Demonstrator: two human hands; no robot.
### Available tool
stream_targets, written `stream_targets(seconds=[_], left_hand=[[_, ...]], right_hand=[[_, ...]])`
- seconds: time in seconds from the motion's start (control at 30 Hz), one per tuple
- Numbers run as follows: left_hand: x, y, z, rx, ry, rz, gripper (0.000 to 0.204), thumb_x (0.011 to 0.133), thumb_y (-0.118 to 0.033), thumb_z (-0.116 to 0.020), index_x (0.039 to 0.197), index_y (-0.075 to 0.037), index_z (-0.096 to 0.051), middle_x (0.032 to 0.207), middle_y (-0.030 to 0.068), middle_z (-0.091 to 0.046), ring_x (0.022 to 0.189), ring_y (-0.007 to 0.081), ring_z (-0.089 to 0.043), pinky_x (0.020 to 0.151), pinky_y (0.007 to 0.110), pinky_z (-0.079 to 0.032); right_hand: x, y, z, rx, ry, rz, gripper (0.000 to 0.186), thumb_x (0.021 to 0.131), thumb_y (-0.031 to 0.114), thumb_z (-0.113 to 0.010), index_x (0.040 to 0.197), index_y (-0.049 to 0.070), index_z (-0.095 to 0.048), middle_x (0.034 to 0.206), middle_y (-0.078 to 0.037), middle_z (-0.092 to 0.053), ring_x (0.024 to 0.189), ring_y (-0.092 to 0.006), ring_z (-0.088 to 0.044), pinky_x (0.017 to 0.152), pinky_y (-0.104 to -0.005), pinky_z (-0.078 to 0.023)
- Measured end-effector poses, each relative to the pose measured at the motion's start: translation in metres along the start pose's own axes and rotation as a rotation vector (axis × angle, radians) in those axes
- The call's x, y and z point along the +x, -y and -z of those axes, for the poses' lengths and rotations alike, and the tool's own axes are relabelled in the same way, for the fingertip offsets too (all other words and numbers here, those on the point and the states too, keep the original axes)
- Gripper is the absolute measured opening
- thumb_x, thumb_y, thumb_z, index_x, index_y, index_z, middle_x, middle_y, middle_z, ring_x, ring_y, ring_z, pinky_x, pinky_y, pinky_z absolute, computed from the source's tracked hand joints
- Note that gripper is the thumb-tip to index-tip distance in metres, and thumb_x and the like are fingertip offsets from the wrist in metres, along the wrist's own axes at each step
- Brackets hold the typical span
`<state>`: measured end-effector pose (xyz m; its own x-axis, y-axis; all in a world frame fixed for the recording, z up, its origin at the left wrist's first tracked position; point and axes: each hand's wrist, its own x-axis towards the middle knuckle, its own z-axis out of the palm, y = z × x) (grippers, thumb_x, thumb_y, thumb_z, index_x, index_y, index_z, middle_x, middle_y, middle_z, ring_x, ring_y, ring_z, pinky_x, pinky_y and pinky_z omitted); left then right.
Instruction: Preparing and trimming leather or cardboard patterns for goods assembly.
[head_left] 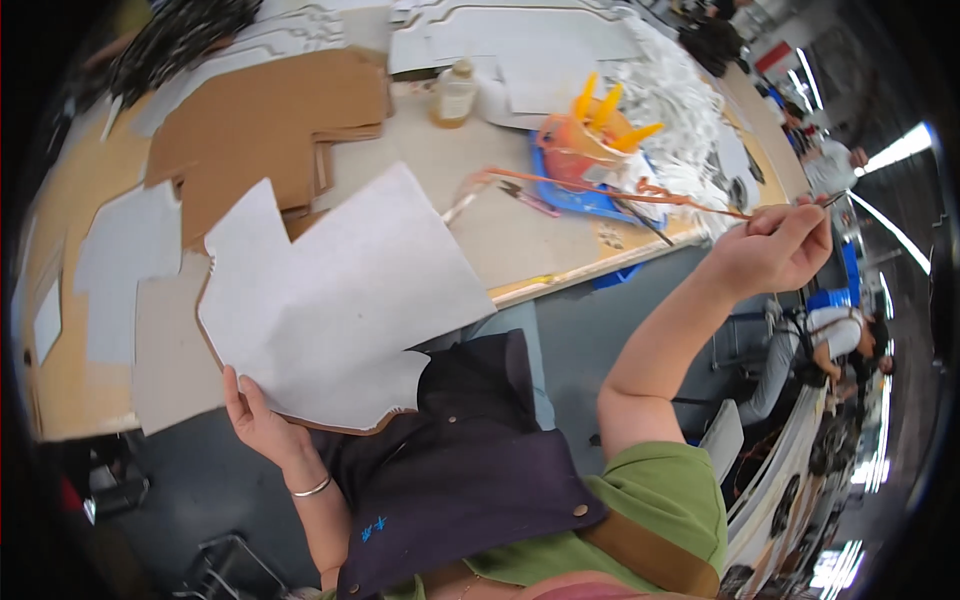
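Note:
My left hand (262,425) grips the lower left edge of a white sheet-like panel (345,290) with a brown underside; some fingers are hidden beneath it. The panel is tilted over my lap and the table's near edge, with shaped notches along its outline. Raised at the far right, my right hand (775,250) is closed in a pinch on an orange-brown cord (620,193). The cord stretches leftward above the table toward the panel's right edge, where its pale end is blurred. A thin, dark, needle-like tip (836,198) pokes out beyond the fingers.
On the table lie brown cut panels (250,125), white panels (130,250), a bottle (455,95) and small snips (530,198). A blue tray (555,185) bears an orange pot (575,150) with yellow-tipped tools. Behind it is a white heap (670,100). People sit at right.

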<state>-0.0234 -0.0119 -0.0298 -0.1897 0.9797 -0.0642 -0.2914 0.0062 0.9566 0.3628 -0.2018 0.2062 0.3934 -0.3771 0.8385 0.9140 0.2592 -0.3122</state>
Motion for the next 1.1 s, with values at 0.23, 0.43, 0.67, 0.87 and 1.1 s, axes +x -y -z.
stream_targets(seconds=[0.23, 0.43, 0.67, 0.87, 1.1], left_hand=[[-0.058, -0.024, 0.024, 0.011, 0.027, 0.184, 0.042, 0.101, -0.003, -0.046, 0.143, -0.003, -0.041, 0.138, 0.0156, -0.050, 0.120, 0.0214, -0.053, 0.103, 0.036, -0.043], [-0.086, -0.020, -0.004, -0.064, 0.264, 0.203, 0.047, 0.102, -0.001, -0.044, 0.148, -0.004, -0.036, 0.141, 0.0163, -0.046, 0.123, 0.0211, -0.052, 0.104, 0.036, -0.044], [-0.088, -0.007, 0.010, 0.167, 0.269, 0.072, 0.055, 0.097, -0.001, -0.051, 0.148, 0.004, -0.031, 0.147, 0.0152, -0.040, 0.128, 0.0190, -0.045, 0.107, 0.032, -0.037], [-0.070, -0.017, 0.019, -0.050, 0.182, 0.094, 0.077, 0.091, 0.007, -0.058, 0.152, -0.004, -0.012, 0.135, 0.0166, -0.047, 0.117, 0.0195, -0.054, 0.098, 0.033, -0.047], [-0.051, -0.012, 0.029, -0.142, 0.157, 0.280, 0.050, 0.088, 0.002, -0.068, 0.129, 0.000, -0.039, 0.112, 0.0129, -0.066, 0.098, 0.0133, -0.064, 0.086, 0.029, -0.054]], right_hand=[[-0.082, -0.022, -0.069, 0.159, 0.247, -0.278, 0.018, 0.093, -0.001, -0.059, 0.110, 0.004, -0.055, 0.086, 0.000, -0.056, 0.063, -0.0028, -0.045, 0.052, -0.0177, -0.035], [-0.209, 0.049, -0.109, 0.347, 1.071, -0.404, 0.026, 0.079, 0.006, -0.075, 0.103, 0.006, -0.065, 0.087, -0.002, -0.054, 0.067, -0.0087, -0.045, 0.054, -0.0222, -0.035], [-0.285, 0.064, -0.097, 0.383, 1.423, -0.658, 0.024, 0.079, 0.006, -0.076, 0.101, 0.005, -0.066, 0.090, -0.003, -0.058, 0.072, -0.0112, -0.051, 0.062, -0.0246, -0.040], [-0.311, 0.060, -0.088, 0.476, 1.446, -0.956, 0.020, 0.080, 0.005, -0.075, 0.097, 0.004, -0.066, 0.090, -0.005, -0.059, 0.073, -0.0116, -0.056, 0.063, -0.0238, -0.046], [-0.300, 0.040, -0.092, 0.226, 1.567, -0.457, 0.022, 0.082, 0.013, -0.075, 0.101, 0.006, -0.066, 0.091, -0.009, -0.065, 0.076, -0.0172, -0.060, 0.065, -0.0282, -0.047]])
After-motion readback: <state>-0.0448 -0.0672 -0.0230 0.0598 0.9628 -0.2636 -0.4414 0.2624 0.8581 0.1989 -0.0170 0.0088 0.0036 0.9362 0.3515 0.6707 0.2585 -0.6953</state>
